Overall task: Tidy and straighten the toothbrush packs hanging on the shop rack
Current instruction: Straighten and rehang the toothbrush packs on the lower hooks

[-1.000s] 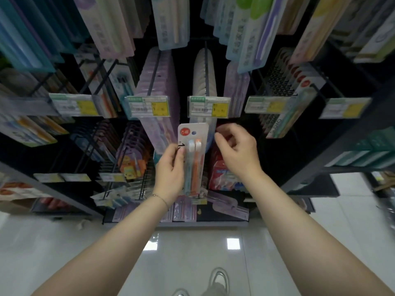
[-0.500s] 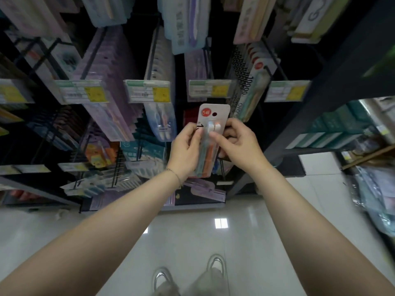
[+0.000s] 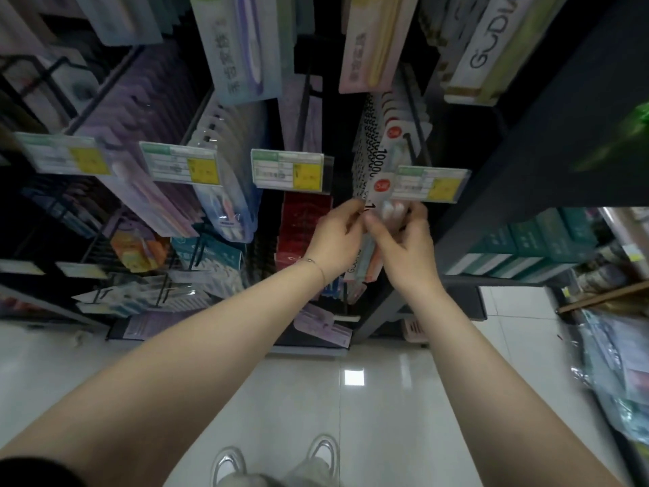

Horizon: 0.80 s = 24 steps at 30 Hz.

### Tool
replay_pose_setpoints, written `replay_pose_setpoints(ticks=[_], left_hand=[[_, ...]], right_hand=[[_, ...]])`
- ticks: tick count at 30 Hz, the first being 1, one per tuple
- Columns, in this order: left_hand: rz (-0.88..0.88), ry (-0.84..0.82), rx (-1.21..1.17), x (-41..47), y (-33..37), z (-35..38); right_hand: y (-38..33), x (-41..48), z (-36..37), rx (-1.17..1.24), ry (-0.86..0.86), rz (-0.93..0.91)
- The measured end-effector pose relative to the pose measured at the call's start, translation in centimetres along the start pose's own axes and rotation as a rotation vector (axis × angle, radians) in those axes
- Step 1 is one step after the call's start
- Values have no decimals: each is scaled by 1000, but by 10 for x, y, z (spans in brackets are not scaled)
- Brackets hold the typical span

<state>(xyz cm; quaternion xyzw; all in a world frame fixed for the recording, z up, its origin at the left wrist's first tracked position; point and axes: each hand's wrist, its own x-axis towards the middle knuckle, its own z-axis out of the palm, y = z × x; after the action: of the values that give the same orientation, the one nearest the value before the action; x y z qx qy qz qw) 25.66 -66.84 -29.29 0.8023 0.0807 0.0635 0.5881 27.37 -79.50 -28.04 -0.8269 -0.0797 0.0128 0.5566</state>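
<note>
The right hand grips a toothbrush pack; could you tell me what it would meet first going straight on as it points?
Probably the price tag, just beyond the right hand and its toothbrush pack; the hanging packs lie behind it, though depth is unclear.

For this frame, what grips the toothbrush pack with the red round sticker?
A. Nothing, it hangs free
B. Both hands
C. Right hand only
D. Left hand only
B: the left hand and the right hand both pinch the toothbrush pack near its top, just below the rightmost price tag.
</note>
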Motion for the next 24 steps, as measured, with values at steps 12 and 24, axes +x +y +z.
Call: replay_pose_setpoints(ticks=[12,24], left_hand=[[91,24,-21,9,19,18],[162,49,2,7,20,22]], right_hand=[[5,14,-11,-50,190,-44],[2,15,-12,-143,199,-83]])
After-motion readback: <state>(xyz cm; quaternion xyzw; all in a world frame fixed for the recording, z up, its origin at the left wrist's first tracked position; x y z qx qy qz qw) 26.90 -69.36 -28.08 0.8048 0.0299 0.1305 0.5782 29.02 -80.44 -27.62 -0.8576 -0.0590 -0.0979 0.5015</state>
